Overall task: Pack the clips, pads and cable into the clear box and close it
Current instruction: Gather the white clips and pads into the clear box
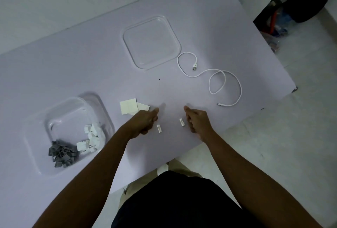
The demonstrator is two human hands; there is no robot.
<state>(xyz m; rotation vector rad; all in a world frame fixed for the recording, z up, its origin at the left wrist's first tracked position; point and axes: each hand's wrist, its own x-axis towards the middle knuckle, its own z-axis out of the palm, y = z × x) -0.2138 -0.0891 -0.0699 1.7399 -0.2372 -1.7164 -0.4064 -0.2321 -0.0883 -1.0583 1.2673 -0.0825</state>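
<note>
Though part-filled, the clear box (102,107) stands open

Toward the table's (182,90) left near corner, it holds grey clips (62,153) and white clips (93,134). One loose clip (159,128) lies just beside the left hand (145,121), a second loose clip (181,122) beside the right hand (197,121), both lengthwise roughly away from the person. Fingers curl; any grip cannot be told. Square pads (128,107) and looped white cable (224,81) lie outside.

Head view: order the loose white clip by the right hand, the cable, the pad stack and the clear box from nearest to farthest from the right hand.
1. Loose white clip, just left of the right hand.
2. Cable, ahead and to the right.
3. Pad stack, beyond the left hand.
4. Clear box, far left.
</note>
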